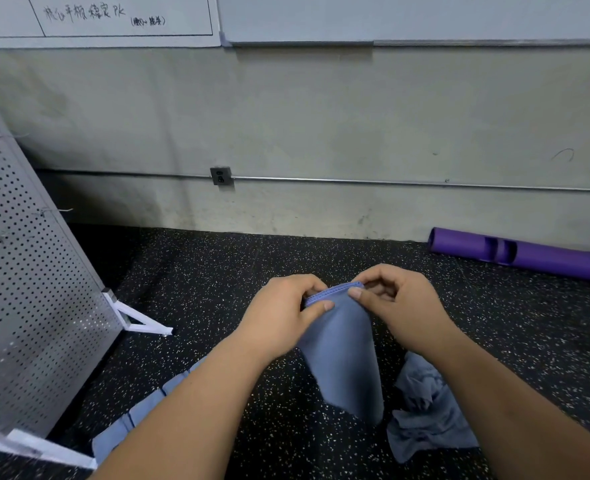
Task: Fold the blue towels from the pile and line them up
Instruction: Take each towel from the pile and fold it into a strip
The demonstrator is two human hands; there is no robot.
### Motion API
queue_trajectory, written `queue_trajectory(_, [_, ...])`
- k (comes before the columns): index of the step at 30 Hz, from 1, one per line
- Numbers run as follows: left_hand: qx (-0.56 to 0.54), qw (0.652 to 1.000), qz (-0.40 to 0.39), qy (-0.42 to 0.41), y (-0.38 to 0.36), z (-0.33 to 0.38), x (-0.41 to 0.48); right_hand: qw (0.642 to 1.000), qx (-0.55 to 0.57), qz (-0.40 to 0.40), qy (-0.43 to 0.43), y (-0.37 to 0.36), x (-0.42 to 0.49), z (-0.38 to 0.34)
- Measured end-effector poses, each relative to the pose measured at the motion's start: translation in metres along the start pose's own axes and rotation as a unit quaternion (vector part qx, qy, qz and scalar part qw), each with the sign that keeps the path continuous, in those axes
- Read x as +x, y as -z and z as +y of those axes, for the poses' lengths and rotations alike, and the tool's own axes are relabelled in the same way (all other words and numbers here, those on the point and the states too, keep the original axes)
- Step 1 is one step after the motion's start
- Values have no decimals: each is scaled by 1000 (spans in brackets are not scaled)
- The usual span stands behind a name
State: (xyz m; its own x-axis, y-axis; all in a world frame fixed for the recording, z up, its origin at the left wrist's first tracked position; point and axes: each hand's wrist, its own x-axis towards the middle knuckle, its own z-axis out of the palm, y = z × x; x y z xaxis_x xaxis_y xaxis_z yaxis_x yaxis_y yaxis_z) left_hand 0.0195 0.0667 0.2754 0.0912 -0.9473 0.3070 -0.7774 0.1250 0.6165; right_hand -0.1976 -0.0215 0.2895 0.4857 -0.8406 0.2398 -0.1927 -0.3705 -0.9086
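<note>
The left hand (286, 313) and the right hand (399, 303) are raised close together over the speckled floor (217, 271). Each pinches the stitched top edge of one blue towel (342, 355) between thumb and curled fingers. The towel hangs down from between them, bunched narrow at the hem and wider below the wrists.

This looks to me like the hunt for the corners before the first fold. To do it well, the hands should slide apart along the hem until each reaches a corner. They should hold that edge taut and level, then bring corner to corner so the fold comes out square. A light pinch is enough (the cloth looks soft and will bunch if squeezed).

Under the right wrist lies the pile (425, 414), crumpled on the floor. Out past the left forearm runs the row of folded towels (116, 438). The arm covers much of it, so I cannot count the towels or see where the row ends. The fingertips of both hands are tucked behind the cloth, and the towel's lower edge is blurred, so I cannot tell whether it clears the floor. Beyond the right hand a purple roll (529, 254) is cut off at the picture's edge. A perforated metal panel (26, 271) stands out beyond the left hand.
</note>
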Motion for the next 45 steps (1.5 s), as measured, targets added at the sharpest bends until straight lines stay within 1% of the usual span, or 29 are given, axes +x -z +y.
queue_trajectory(2, [13, 999, 14, 28, 5, -6, 0, 999, -6, 46, -12, 5, 4, 4])
queue_trajectory(4, [3, 998, 37, 52, 9, -10, 0, 996, -22, 86, -23, 11, 7, 8])
queue_trajectory(7, [-29, 996, 54, 63, 9, -7, -1, 993, -48, 105, -36, 16, 10, 13])
queue_trajectory(9, [-80, 992, 60, 79, 6, -1, 0, 989, -73, 125, -42, 14, 9, 15])
queue_trajectory(12, [-196, 970, 63, 128, 0, 4, 2, 972, -170, 160, -37, 6, 5, 12])
queue_trajectory(13, [-225, 962, 62, 143, -2, 6, 3, 973, -176, 147, -34, 3, 3, 9])
queue_trajectory(14, [-259, 951, 62, 156, -3, 8, 3, 979, -165, 112, -31, -2, 1, 5])
queue_trajectory(16, [-316, 929, 62, 182, -4, 11, 3, 989, -141, 3, -32, -12, -5, -2])
queue_trajectory(18, [-346, 916, 60, 197, -4, 14, 2, 987, -133, -81, -28, -22, -11, -3])
queue_trajectory(20, [-381, 900, 52, 206, -3, 17, 2, 982, -154, -106, -29, -30, -13, 3])
queue_trajectory(23, [-413, 884, 38, 214, 0, 23, 1, 975, -198, -97, -25, -40, -13, 11])
queue_trajectory(27, [-366, 909, 25, 200, 6, 22, 1, 971, -230, -57, -15, -43, -7, 11])
queue_trajectory(29, [-321, 932, 12, 168, 8, 19, 0, 973, -225, -47, -10, -41, -5, 14])
queue_trajectory(31, [-227, 968, 3, 109, 7, 14, -1, 974, -223, -47, -1, -39, -4, 18])
queue_trajectory(33, [-86, 995, 6, 53, 5, 8, -3, 973, -227, -51, 8, -38, -4, 20])
queue_trajectory(34, [-33, 999, 17, 32, 4, 6, -3, 972, -228, -53, 12, -38, -3, 21])
queue_trajectory(36, [9, 999, 50, 13, 5, 3, -1, 972, -226, -62, 16, -35, -2, 22])
queue_trajectory(38, [10, 996, 91, 8, 6, 2, 1, 972, -220, -80, 16, -32, -1, 25])
queue_trajectory(40, [-15, 991, 134, 13, 9, 1, 4, 967, -231, -105, 7, -28, 0, 30])
queue_trajectory(42, [-77, 981, 173, 43, 12, -2, 5, 960, -246, -130, -12, -23, 0, 35])
queue_trajectory(45, [-155, 955, 231, 106, 21, -8, 7, 952, -266, -151, -31, -11, 3, 44])
